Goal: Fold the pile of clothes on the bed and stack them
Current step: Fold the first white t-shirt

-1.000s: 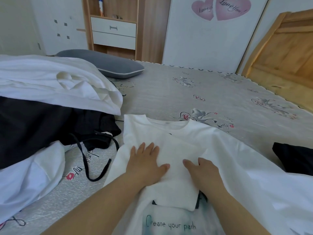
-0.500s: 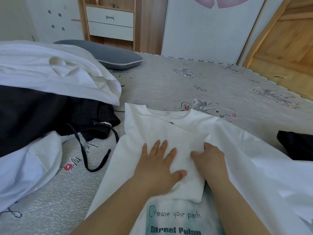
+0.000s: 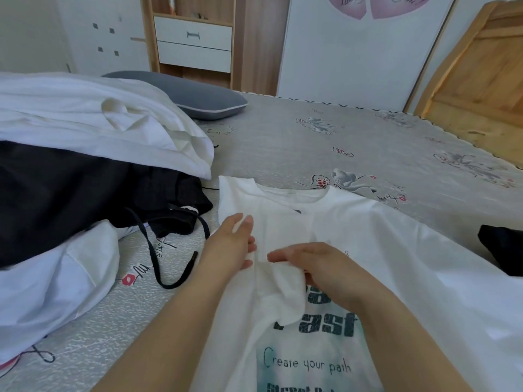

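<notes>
A white T-shirt (image 3: 353, 230) lies spread on the bed (image 3: 353, 137), collar toward the far side, its printed front facing up near the camera. Over the middle of it a fold of white cloth (image 3: 280, 290), seemingly a sleeve, is lifted and bunched between the 2 hands. The left hand (image 3: 230, 244) has its fingers fairly straight, with the lower fingertips pinching the cloth's upper left edge. The right hand (image 3: 314, 267) lies palm down over the cloth's right side, fingers pointing left; whether it grips the cloth from under I cannot tell. The 2 hands are close together, fingertips nearly meeting.

The shirt's left edge runs straight from the collar corner toward the camera, with bare grey sheet just beside it. Its right side drapes away to the lower right, where more white fabric continues out of view.

Left of the shirt sits the pile: a black garment (image 3: 70, 199) with a dark drawstring (image 3: 158, 258) looping out across the sheet, a large white bundle (image 3: 99, 125) on top of it, and another white piece (image 3: 48, 278) nearer the camera. The drawstring's end lies near the left hand but apart from the shirt.

At the right edge a second black item (image 3: 503, 247) touches the shirt's far right side. Beyond the collar the bed is flat patterned sheet up to a grey pillow (image 3: 198, 97) at the far left and a wooden headboard (image 3: 481, 75) at the far right.
</notes>
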